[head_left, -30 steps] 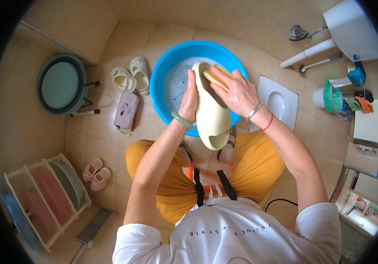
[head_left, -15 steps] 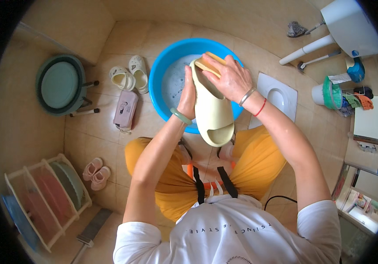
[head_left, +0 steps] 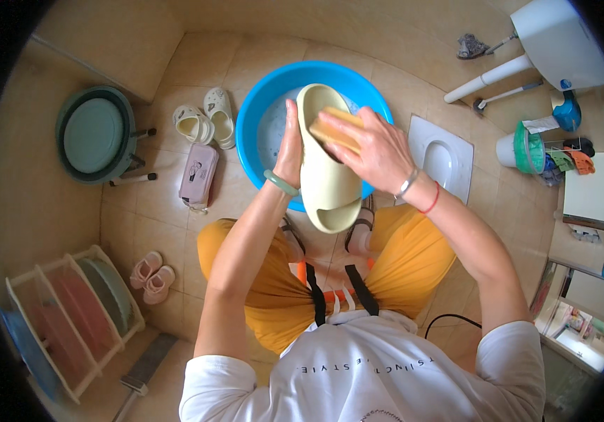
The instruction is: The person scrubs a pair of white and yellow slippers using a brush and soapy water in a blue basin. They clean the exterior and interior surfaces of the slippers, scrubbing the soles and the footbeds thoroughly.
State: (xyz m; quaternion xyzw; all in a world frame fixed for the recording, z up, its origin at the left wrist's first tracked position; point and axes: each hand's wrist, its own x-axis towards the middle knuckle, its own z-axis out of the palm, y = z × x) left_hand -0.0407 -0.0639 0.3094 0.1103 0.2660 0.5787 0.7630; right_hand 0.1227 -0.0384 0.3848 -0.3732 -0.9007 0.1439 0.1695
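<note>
A pale yellow slide sandal [head_left: 330, 184] is held up above the blue basin [head_left: 246, 126], its open toe pointing back at me. My left hand [head_left: 289, 151] grips the sandal along its left side; the fingers beneath it are hidden. In my right hand [head_left: 381, 151] is a brush with a wooden-coloured back [head_left: 338, 129], pressed against the sandal's footbed near the strap's opening. The bristles are out of sight. Cloudy water with some bubbles [head_left: 274, 133] lies in the basin below.
Left of the basin are white clogs [head_left: 221, 118], a pink case [head_left: 198, 174] and a stool holding green basins [head_left: 94, 137]. A squat toilet [head_left: 441, 158] and a small bin [head_left: 520, 151] are on the right. A rack of basins [head_left: 77, 316] and small pink shoes [head_left: 153, 276] stand nearer left.
The brush has moved from the sandal's heel end down the footbed toward the strap. The sandal has shifted slightly left and up, with its heel now uncovered.
</note>
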